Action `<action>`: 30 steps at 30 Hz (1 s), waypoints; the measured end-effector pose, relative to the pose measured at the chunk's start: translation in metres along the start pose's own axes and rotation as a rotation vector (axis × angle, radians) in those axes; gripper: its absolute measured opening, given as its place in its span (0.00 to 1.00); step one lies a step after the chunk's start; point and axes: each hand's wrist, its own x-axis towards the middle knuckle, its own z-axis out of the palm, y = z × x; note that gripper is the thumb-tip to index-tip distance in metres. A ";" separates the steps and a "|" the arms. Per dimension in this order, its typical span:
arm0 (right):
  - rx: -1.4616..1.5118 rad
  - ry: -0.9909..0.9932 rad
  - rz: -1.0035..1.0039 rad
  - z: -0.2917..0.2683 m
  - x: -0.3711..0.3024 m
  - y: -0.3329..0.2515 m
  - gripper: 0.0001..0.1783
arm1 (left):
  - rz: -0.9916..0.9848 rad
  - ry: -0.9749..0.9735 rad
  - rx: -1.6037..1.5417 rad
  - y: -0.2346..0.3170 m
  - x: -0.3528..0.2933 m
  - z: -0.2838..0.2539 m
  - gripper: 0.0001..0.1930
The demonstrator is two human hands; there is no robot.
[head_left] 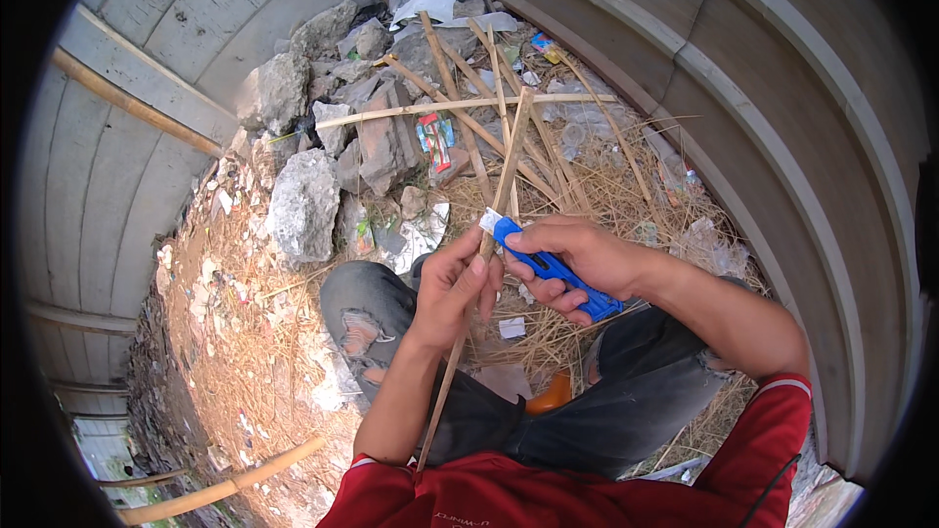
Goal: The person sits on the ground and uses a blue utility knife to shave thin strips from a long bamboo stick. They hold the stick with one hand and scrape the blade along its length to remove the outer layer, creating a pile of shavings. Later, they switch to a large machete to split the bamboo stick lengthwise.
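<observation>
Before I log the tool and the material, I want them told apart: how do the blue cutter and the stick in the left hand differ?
The cutter is bright blue; the stick is tan. The cutter is short and chunky, the stick long and thin. The cutter slants down toward the right, while the stick runs more steeply. Both are held, the cutter by the right hand, the stick by the left hand.

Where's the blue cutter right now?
In the head view, just right of centre: the cutter is in the right hand, its blade end against the bamboo strip just above the left hand.
</observation>
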 end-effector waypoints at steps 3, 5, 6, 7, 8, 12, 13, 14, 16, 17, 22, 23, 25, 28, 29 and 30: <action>0.044 -0.091 0.130 0.002 0.006 0.008 0.21 | 0.004 -0.026 -0.061 0.004 0.001 0.001 0.33; 0.107 -0.149 0.162 0.001 0.007 0.006 0.21 | -0.001 -0.028 -0.078 -0.001 0.000 -0.005 0.31; 0.103 -0.150 0.176 0.001 0.007 0.005 0.20 | 0.002 -0.048 -0.092 -0.002 0.000 -0.007 0.29; 0.099 -0.151 0.191 0.001 0.006 0.003 0.20 | 0.005 -0.069 -0.105 -0.003 0.000 -0.008 0.27; 0.094 -0.151 0.205 0.001 0.005 0.001 0.19 | 0.008 -0.091 -0.118 -0.003 0.000 -0.008 0.25; 0.087 -0.184 0.241 -0.004 0.004 0.001 0.19 | -0.026 -0.083 -0.150 0.003 -0.001 0.001 0.20; 0.076 -0.181 0.249 -0.005 0.003 0.000 0.19 | -0.044 -0.073 -0.168 0.005 -0.001 0.003 0.21; 0.066 -0.180 0.259 -0.004 0.002 -0.001 0.18 | -0.062 -0.061 -0.187 0.005 -0.001 0.004 0.21; 0.052 -0.161 0.268 -0.002 0.001 -0.002 0.18 | -0.081 -0.032 -0.179 0.004 -0.004 0.002 0.24; 0.045 -0.150 0.272 -0.001 0.000 -0.003 0.18 | -0.090 -0.018 -0.175 0.003 -0.004 0.001 0.25; 0.050 -0.142 0.327 -0.002 0.001 -0.002 0.17 | -0.052 0.007 -0.168 -0.007 -0.005 -0.001 0.31; 0.051 -0.148 0.347 -0.002 0.002 -0.001 0.17 | -0.043 0.019 -0.189 -0.007 -0.006 0.000 0.31; 0.040 -0.137 0.357 0.000 0.004 0.002 0.17 | -0.041 0.014 -0.155 -0.010 -0.007 -0.002 0.35; 0.056 -0.119 0.363 0.001 0.005 0.003 0.16 | -0.066 -0.001 -0.133 -0.009 -0.007 -0.004 0.39; 0.065 -0.114 0.363 0.001 0.006 0.003 0.16 | -0.077 -0.007 -0.129 -0.009 -0.007 -0.004 0.40; 0.057 -0.102 0.352 0.001 0.006 0.004 0.16 | -0.077 -0.001 -0.145 -0.009 -0.007 -0.004 0.39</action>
